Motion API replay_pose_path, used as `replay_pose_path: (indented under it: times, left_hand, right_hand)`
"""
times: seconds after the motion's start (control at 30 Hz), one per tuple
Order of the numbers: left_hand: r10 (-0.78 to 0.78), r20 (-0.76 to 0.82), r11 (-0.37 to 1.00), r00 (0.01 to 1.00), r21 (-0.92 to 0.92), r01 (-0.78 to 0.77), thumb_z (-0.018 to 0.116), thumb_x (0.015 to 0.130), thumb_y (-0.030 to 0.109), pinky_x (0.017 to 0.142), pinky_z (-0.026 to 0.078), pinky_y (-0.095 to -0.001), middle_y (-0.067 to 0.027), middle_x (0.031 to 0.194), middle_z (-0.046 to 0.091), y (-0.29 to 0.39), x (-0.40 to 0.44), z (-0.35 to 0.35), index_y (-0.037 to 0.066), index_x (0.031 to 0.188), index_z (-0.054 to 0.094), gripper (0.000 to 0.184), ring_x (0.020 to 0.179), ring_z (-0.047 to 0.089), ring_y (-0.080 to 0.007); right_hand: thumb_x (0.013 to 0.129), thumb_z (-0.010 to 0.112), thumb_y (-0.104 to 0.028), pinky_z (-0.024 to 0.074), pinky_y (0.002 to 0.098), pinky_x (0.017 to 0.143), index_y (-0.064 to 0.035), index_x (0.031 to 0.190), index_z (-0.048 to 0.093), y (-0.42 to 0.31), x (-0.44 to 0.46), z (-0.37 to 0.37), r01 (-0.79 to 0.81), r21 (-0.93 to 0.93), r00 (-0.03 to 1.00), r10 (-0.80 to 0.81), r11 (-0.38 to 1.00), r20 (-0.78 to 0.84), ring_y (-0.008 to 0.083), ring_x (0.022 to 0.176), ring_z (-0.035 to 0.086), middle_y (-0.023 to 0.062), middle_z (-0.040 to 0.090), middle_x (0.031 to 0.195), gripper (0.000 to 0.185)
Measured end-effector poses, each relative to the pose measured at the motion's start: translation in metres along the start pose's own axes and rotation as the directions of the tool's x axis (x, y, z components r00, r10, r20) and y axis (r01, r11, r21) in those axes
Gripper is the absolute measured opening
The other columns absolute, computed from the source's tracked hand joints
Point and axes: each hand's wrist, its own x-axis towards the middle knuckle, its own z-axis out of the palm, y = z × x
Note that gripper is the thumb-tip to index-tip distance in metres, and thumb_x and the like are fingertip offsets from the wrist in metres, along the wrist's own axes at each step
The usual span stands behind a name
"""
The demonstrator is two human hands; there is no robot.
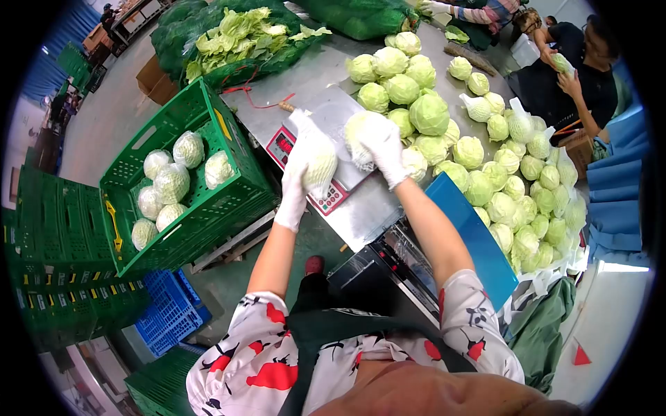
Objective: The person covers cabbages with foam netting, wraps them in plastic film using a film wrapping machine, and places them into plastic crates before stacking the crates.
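A person's gloved left hand (pixel 294 182) is curling around a netted cabbage (pixel 320 161), and the gloved right hand (pixel 383 145) is gripping another cabbage (pixel 356 129); both are being held over a scale (pixel 334 198).

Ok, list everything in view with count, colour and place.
Table: one, grey, centre
Scale: one, silver and red, on the table
Netted cabbage: one, whitish, scale's left side
Second cabbage: one, pale, scale's right side
Cabbage pile: many, light green, right
Open crate: one, green, left of table
Crated cabbages: seven visible, whitish, inside it
Leaves: one heap, light green, top left
Sacks: at least two, dark green, top
Stacked crates: number unclear, green, far left
Blue crates: count unclear, lower left
Panel: one, blue, below the pile
Curtains: several, blue, both edges
People: several, mixed clothing, upper right
Left hand: one, white-gloved, on netted cabbage
Right hand: one, white-gloved, on second cabbage
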Motion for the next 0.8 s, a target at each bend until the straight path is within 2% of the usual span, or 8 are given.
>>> replay_pose_path:
  times: [0.03,0.1,0.13,0.27,0.4,0.5,0.77,0.8]
  left_hand:
    - [-0.015,0.017,0.997,1.000,-0.078,0.017,0.060,0.095,0.019,0.108,0.042,-0.0368,-0.0126,0.142,0.052,0.006,-0.014,-0.011,0.000,0.147,0.040,0.058,0.130,0.052,-0.0222]
    - [-0.113,0.027,0.984,0.993,-0.134,0.115,0.056,0.097,0.018,0.109,0.042,-0.0380,-0.0119,0.145,0.050,0.014,-0.042,-0.036,0.002,0.149,0.037,0.057,0.133,0.050,-0.0230]
    - [-0.132,-0.003,0.989,0.991,-0.071,0.132,0.056,0.097,0.021,0.109,0.042,-0.0388,-0.0127,0.146,0.049,0.017,-0.058,-0.046,0.002,0.149,0.036,0.059,0.133,0.050,-0.0235]
    - [-0.248,-0.058,0.969,0.967,-0.029,0.246,0.062,0.093,0.028,0.107,0.045,-0.0407,-0.0129,0.145,0.051,0.026,-0.105,-0.069,0.002,0.149,0.036,0.067,0.131,0.053,-0.0250]
    - [-0.292,-0.068,0.957,0.954,-0.024,0.291,0.065,0.090,0.033,0.107,0.045,-0.0403,-0.0125,0.145,0.051,0.032,-0.134,-0.071,0.002,0.149,0.035,0.073,0.131,0.052,-0.0252]
    - [-0.354,-0.061,0.934,0.933,-0.075,0.350,0.065,0.090,0.032,0.108,0.043,-0.0402,-0.0127,0.145,0.050,0.028,-0.144,-0.081,0.002,0.150,0.035,0.074,0.132,0.052,-0.0253]
    - [-0.326,0.100,0.940,0.940,-0.069,0.333,0.066,0.089,0.034,0.112,0.039,-0.0402,-0.0130,0.146,0.049,0.039,-0.141,-0.055,0.000,0.150,0.034,0.078,0.135,0.048,-0.0253]
    - [-0.326,0.135,0.940,0.936,-0.056,0.335,0.067,0.088,0.035,0.113,0.038,-0.0401,-0.0132,0.147,0.049,0.039,-0.139,-0.047,0.000,0.150,0.033,0.078,0.135,0.048,-0.0253]
  right_hand:
    - [0.069,0.090,-0.029,0.0481,0.0371,0.101,0.0056,0.137,0.043,0.007,-0.002,0.013,0.075,-0.171,0.996,-0.081,0.982,-0.028,0.0273,0.115,0.060,0.0192,0.059,0.128,0.089]
    - [0.066,0.091,-0.034,0.0392,0.0390,0.109,0.0079,0.143,0.032,0.019,0.000,0.025,0.168,-0.201,0.985,-0.156,0.965,0.074,0.0322,0.127,0.049,0.0250,0.048,0.138,0.106]
    - [0.065,0.091,-0.037,0.0347,0.0400,0.114,0.0090,0.146,0.026,0.023,0.002,0.030,0.215,-0.212,0.973,-0.192,0.953,0.128,0.0347,0.134,0.043,0.0279,0.042,0.142,0.114]
    - [0.071,0.087,-0.038,0.0362,0.0382,0.113,0.0120,0.150,0.019,0.015,0.003,0.026,0.109,-0.302,0.993,-0.087,0.947,0.085,0.0339,0.134,0.045,0.0298,0.041,0.145,0.116]
    - [0.073,0.086,-0.043,0.0326,0.0403,0.115,0.0145,0.148,0.024,0.018,0.010,0.003,0.031,-0.207,1.000,-0.029,0.978,0.011,0.0400,0.137,0.041,0.0341,0.038,0.146,0.113]
    - [0.079,0.082,-0.042,0.0343,0.0367,0.113,0.0132,0.150,0.020,0.003,0.009,-0.013,-0.079,0.055,0.997,0.080,0.995,-0.006,0.0366,0.138,0.041,0.0327,0.037,0.148,0.109]
    - [0.085,0.077,-0.044,0.0356,0.0353,0.112,0.0102,0.152,0.022,-0.003,-0.008,-0.048,-0.234,0.098,0.972,0.234,0.967,0.017,0.0319,0.138,0.042,0.0288,0.032,0.155,0.102]
    - [0.086,0.076,-0.044,0.0360,0.0334,0.111,0.0101,0.151,0.025,-0.013,-0.013,-0.053,-0.213,0.057,0.977,0.213,0.975,-0.001,0.0275,0.135,0.046,0.0285,0.041,0.149,0.098]
